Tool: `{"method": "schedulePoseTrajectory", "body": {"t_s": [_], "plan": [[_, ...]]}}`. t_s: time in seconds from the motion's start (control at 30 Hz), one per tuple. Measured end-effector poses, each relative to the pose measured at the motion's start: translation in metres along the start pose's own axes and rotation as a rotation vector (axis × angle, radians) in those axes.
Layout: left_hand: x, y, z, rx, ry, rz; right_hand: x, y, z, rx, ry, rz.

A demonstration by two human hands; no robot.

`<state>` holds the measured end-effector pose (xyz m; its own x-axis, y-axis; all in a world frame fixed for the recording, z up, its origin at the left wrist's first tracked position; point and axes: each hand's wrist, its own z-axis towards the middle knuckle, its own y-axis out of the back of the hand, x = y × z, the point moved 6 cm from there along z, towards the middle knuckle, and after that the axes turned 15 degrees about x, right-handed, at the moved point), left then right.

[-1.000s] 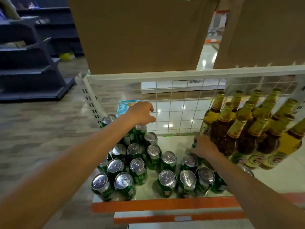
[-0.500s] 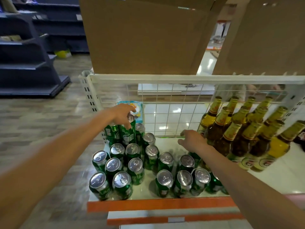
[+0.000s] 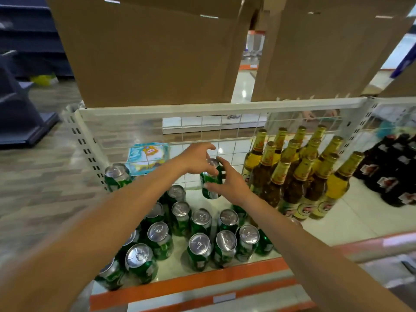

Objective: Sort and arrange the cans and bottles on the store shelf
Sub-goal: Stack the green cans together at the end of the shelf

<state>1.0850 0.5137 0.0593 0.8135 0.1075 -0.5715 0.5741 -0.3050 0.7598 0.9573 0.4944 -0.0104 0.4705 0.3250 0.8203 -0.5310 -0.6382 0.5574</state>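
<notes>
Green can | left hand pinches its top | right hand wraps its side

Both hands met on one green can, upright at the far middle of the shelf. The left hand gripped its top; the right hand curled round its right side. More green cans stood clustered nearer and to the left. Gold-capped bottles stood to the right, with dark bottles beyond them. Cardboard boxes sat above.
</notes>
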Motion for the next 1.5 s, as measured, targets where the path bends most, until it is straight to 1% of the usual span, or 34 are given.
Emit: {"method": "schedulePoseTrajectory", "body": {"t_s": [0.1,0.2,0.27,0.33,0.4,0.47,0.6,0.7,0.77,0.8,0.87,0.9,0.97,1.07,1.13,1.2,1.27,1.37,1.5], "plan": [[-0.012,-0.023,0.022,0.045,-0.005,0.016,-0.020,0.008,-0.002,-0.043,-0.034,-0.034],[-0.008,-0.033,0.029,0.084,0.014,0.157,-0.041,0.004,-0.002,0.064,-0.090,-0.210],[0.005,-0.027,0.025,0.053,0.063,0.293,-0.054,-0.004,-0.002,0.122,-0.148,-0.336],[0.023,-0.013,0.016,0.026,0.107,0.327,-0.058,-0.013,-0.001,0.152,-0.191,-0.464],[0.043,0.004,0.001,0.002,0.143,0.309,-0.057,-0.020,0.001,0.181,-0.211,-0.605],[0.063,0.022,-0.018,-0.044,0.177,0.291,-0.060,-0.025,0.004,0.233,-0.251,-0.689],[0.111,0.056,-0.061,-0.117,0.309,0.271,-0.069,-0.030,0.012,0.334,-0.366,-0.739],[0.146,0.073,-0.094,-0.190,0.430,0.226,-0.066,-0.033,0.019,0.377,-0.372,-0.766],[0.166,0.077,-0.111,-0.244,0.493,0.188,-0.060,-0.037,0.022,0.373,-0.366,-0.738],[0.175,0.075,-0.116,-0.247,0.512,0.135,-0.055,-0.039,0.023,0.344,-0.350,-0.740],[0.188,0.064,-0.119,-0.187,0.504,0.019,-0.042,-0.042,0.024,0.260,-0.296,-0.772],[0.192,0.058,-0.119,-0.152,0.494,0.005,-0.036,-0.044,0.024,0.227,-0.267,-0.777],[0.198,0.051,-0.118,-0.154,0.482,0.018,-0.026,-0.049,0.024,0.208,-0.234,-0.765],[0.196,0.052,-0.118,-0.234,0.453,0.030,-0.007,-0.057,0.026,0.216,-0.178,-0.718],[0.184,0.055,-0.115,-0.261,0.398,0.020,0.014,-0.062,0.028,0.187,-0.093,-0.615],[0.165,0.059,-0.108,-0.261,0.315,-0.041,0.037,-0.068,0.030,0.148,-0.002,-0.476],[0.143,0.061,-0.096,-0.244,0.240,-0.078,0.056,-0.074,0.033,0.119,0.055,-0.351],[0.106,0.056,-0.073,-0.175,0.170,-0.056,0.073,-0.073,0.035,0.073,0.108,-0.187],[0.064,0.040,-0.042,-0.107,0.109,-0.027,0.063,-0.055,0.037,-0.002,0.107,-0.051]]}}
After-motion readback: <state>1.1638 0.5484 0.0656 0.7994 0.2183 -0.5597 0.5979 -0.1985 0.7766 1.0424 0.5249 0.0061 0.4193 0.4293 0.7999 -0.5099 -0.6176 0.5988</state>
